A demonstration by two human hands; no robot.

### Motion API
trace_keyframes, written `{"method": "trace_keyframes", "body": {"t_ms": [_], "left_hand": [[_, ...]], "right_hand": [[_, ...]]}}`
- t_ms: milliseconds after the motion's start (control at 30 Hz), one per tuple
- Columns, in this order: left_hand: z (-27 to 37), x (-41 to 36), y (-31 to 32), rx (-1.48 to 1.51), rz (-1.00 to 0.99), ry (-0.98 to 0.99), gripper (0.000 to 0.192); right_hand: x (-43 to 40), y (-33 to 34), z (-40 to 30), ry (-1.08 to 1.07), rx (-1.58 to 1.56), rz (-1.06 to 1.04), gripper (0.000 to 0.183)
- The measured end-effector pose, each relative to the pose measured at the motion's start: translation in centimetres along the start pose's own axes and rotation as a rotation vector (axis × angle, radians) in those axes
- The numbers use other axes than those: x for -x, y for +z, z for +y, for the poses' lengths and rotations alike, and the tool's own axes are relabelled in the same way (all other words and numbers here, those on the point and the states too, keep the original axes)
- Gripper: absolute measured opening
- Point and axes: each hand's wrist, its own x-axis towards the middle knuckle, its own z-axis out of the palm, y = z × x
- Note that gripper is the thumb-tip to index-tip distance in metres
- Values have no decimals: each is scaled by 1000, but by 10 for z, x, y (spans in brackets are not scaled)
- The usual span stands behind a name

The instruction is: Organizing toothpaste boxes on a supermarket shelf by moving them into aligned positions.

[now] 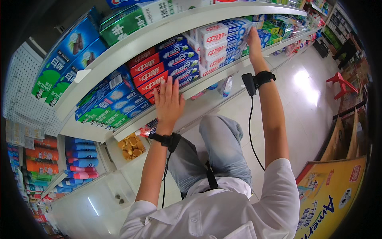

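Observation:
My left hand (pixel 169 104) rests with fingers extended against the front of stacked red and blue toothpaste boxes (pixel 152 74) on a white shelf. Left of that stack stand blue and green Darlie toothpaste boxes (pixel 116 107). My right hand (pixel 254 44) is raised edge-on at the right side of a stack of white and blue toothpaste boxes (pixel 215 47). Its fingers are partly hidden, so whether they grip a box is unclear. Green and yellow boxes (pixel 273 28) sit just beyond it.
An upper shelf edge (pixel 179 22) overhangs the boxes, with larger cartons (pixel 71 56) above. Below lies a tray of round brown items (pixel 131 146). Bottles (pixel 85 158) fill a shelf at left. A red stool (pixel 341 85) and a yellow printed carton (pixel 331 191) stand at right; a person (pixel 347 49) is far off.

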Motion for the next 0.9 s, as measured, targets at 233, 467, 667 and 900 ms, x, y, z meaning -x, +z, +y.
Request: {"method": "trace_keyframes", "body": {"t_ms": [233,467,667,900], "left_hand": [[2,4,-1,-3,80,-28,52],[69,-18,1,377,241,-163,54],[123,-69,44,523,273,-330,62],[145,-71,63,544,333,-500,59]], "right_hand": [[13,-2,-9,-19,137,-29,61],[62,-22,-11,-215,258,-60,45],[65,-30,12,-281,520,-94,35],[64,-31,16,-164,364,-136,39]]}}
